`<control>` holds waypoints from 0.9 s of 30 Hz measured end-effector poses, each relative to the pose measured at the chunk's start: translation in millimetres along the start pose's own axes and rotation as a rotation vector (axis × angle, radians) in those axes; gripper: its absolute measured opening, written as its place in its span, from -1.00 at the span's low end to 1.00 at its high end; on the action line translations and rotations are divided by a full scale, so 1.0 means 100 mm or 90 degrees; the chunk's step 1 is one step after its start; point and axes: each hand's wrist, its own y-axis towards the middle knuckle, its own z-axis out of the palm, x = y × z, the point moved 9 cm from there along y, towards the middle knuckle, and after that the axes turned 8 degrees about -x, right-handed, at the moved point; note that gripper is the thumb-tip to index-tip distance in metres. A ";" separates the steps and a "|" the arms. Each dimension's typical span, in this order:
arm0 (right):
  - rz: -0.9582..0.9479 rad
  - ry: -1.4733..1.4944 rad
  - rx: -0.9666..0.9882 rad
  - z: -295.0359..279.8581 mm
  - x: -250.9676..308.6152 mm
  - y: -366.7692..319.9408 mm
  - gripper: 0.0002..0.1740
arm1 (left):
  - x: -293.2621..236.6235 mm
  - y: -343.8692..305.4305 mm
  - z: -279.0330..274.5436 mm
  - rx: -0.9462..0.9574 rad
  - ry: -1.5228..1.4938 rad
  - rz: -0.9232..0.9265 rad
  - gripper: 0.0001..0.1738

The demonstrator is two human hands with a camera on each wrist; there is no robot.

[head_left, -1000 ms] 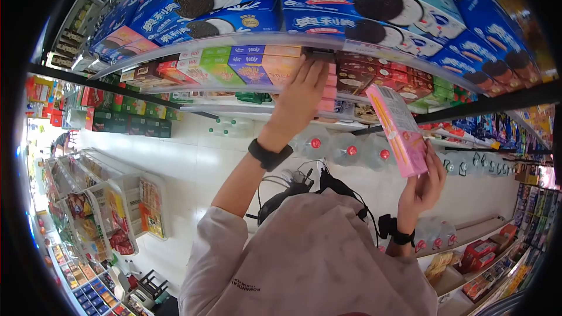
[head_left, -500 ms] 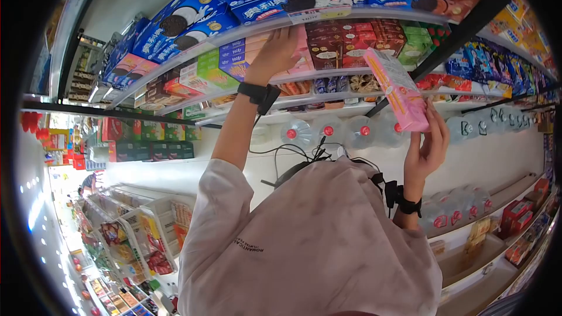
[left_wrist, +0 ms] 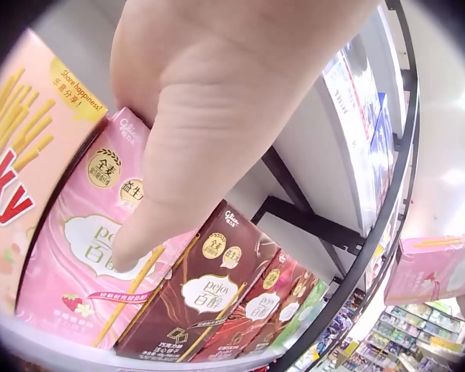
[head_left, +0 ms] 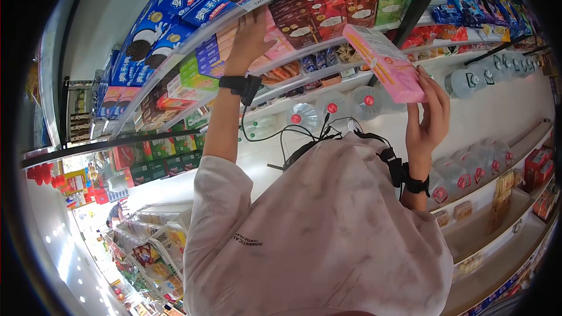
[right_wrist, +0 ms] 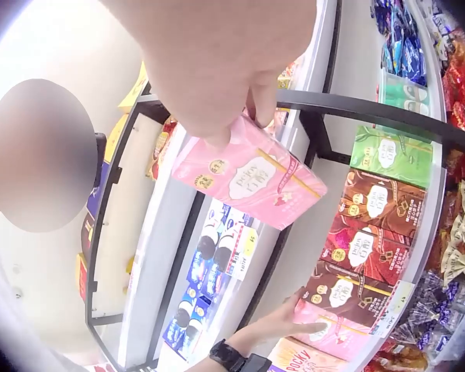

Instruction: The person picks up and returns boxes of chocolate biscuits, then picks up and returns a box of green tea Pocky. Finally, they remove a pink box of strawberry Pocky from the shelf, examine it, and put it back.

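Observation:
My left hand (head_left: 249, 41) reaches in over the pink Pejoy biscuit-stick boxes (head_left: 280, 45) on the shelf. Seen from the left wrist, its straight thumb lies against the front of a pink Pejoy box (left_wrist: 70, 291), while the other fingers are hidden behind the hand. At the right, my right hand (head_left: 427, 114) grips another pink Pejoy box (head_left: 386, 64) by its lower end, off the shelf. The right wrist view shows this held box (right_wrist: 252, 182) tilted, with its front face visible. Brown chocolate Pejoy boxes (left_wrist: 205, 287) stand beside the pink ones.
Blue Oreo boxes (head_left: 202, 9) fill the shelf above, behind a price rail. Wrapped snacks (head_left: 319, 61) lie on the shelf below, and large water bottles (head_left: 301, 118) stand on the floor. A black shelf post (head_left: 418, 9) rises right of the Pejoy row.
The head view has turned, so the shelf appears shifted left and tilted. My left hand stays among the pink boxes, its thumb now spread. My right hand still holds its box.

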 end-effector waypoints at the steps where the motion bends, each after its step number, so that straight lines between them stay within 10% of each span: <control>1: 0.004 0.001 -0.002 -0.01 -0.01 -0.01 -0.51 | 0.01 0.00 0.00 0.001 0.000 -0.003 0.35; 27: 0.017 0.010 0.008 -0.19 -0.16 -0.01 -0.48 | -0.05 0.05 -0.12 0.033 -0.026 0.017 0.32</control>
